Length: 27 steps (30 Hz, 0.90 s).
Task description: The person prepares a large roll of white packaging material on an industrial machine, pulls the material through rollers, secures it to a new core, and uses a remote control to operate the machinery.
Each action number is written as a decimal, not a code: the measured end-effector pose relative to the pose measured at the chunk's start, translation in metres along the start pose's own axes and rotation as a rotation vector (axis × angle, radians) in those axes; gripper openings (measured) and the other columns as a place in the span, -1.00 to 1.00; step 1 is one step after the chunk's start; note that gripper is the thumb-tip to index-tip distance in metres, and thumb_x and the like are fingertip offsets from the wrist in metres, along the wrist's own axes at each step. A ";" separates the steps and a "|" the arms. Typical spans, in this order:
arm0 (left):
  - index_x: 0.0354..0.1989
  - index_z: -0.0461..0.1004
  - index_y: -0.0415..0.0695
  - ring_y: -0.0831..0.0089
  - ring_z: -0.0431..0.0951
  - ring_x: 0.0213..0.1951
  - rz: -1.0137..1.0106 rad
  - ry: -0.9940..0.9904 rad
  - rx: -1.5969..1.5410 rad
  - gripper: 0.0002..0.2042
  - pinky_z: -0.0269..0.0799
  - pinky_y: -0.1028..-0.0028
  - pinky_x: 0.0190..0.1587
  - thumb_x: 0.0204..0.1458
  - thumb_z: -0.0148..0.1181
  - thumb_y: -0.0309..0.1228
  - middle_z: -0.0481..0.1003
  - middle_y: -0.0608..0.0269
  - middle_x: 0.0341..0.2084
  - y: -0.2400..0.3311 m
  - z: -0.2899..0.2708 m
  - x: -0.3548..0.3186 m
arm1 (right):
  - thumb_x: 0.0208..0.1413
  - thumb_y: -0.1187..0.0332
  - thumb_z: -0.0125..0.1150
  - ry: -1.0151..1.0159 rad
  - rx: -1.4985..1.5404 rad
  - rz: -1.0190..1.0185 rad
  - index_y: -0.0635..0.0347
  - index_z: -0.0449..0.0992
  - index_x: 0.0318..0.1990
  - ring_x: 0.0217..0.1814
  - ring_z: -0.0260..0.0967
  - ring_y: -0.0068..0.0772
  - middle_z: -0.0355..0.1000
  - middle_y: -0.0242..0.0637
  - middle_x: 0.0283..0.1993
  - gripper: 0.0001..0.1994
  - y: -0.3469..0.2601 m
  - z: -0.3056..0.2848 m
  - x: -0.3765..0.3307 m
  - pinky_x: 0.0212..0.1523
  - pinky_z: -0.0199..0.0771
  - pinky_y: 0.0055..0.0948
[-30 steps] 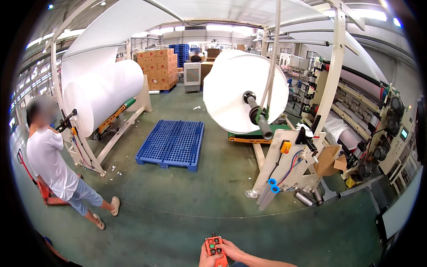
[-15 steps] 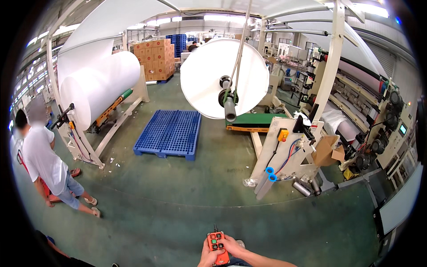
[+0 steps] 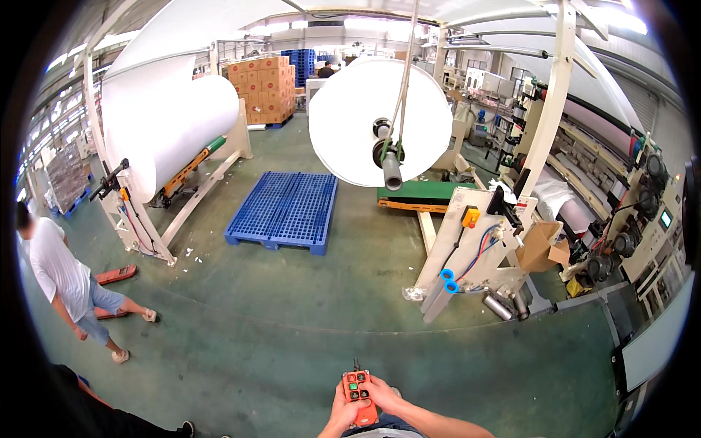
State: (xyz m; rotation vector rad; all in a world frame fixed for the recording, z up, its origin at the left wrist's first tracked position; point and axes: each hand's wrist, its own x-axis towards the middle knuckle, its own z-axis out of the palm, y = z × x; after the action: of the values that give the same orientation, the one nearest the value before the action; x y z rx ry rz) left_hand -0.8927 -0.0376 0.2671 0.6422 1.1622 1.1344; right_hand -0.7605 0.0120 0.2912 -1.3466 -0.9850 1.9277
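At the bottom centre I hold an orange handheld hoist remote (image 3: 363, 417) with several buttons. My left hand (image 3: 342, 410) is closed round its left side, its thumb over the lower part. My right hand (image 3: 382, 396) grips the right side, thumb near the buttons. Ahead of me a large white paper roll (image 3: 343, 124) hangs from straps (image 3: 406, 80) looped round the dark shaft (image 3: 392, 174) that sticks out of its core. It hangs above a green-topped platform (image 3: 423, 191) between machine frames.
A blue plastic pallet (image 3: 285, 212) lies on the floor ahead. Another white roll (image 3: 175, 124) sits in a stand at left. A person (image 3: 62, 263) walks beside a red pallet jack (image 3: 117, 274). Grey tubes with blue ends (image 3: 440, 298) lean against the right frame (image 3: 467, 244). Stacked cartons (image 3: 261, 89) stand behind.
My view has shifted slightly, so the scene sits a little right and higher. The person at left has stepped and changed pose, showing more of the pallet jack. Both hands stay on the remote.
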 end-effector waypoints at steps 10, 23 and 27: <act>0.43 -0.01 -0.21 0.27 0.56 0.08 -0.011 0.018 -0.051 -0.06 0.54 0.26 0.13 -0.20 0.36 -0.75 0.45 0.07 0.10 0.016 -0.023 -0.007 | 0.28 0.37 0.10 -0.024 0.019 0.003 0.35 0.43 0.15 0.02 0.45 -0.49 0.50 -0.26 0.01 -0.65 0.009 0.022 0.015 0.06 0.48 -0.45; 0.43 0.00 -0.20 0.27 0.56 0.08 -0.011 0.038 -0.057 -0.05 0.54 0.26 0.12 -0.21 0.37 -0.74 0.46 0.08 0.09 0.014 -0.038 -0.005 | 0.27 0.37 0.07 -0.017 -0.008 0.018 0.35 0.44 0.15 0.01 0.46 -0.49 0.51 -0.27 0.00 -0.65 0.017 0.035 0.026 0.06 0.48 -0.45; 0.43 0.00 -0.23 0.27 0.56 0.07 -0.011 0.039 -0.039 -0.06 0.53 0.27 0.12 -0.20 0.37 -0.74 0.46 0.07 0.09 0.023 -0.039 -0.008 | 0.28 0.38 0.05 -0.033 0.010 0.001 0.34 0.43 0.15 0.00 0.46 -0.48 0.51 -0.27 0.00 -0.66 0.015 0.039 0.026 0.07 0.48 -0.45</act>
State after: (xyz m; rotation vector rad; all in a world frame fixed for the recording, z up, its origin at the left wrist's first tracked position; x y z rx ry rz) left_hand -0.9368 -0.0423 0.2775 0.5847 1.1727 1.1619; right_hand -0.8066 0.0152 0.2741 -1.3143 -0.9891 1.9589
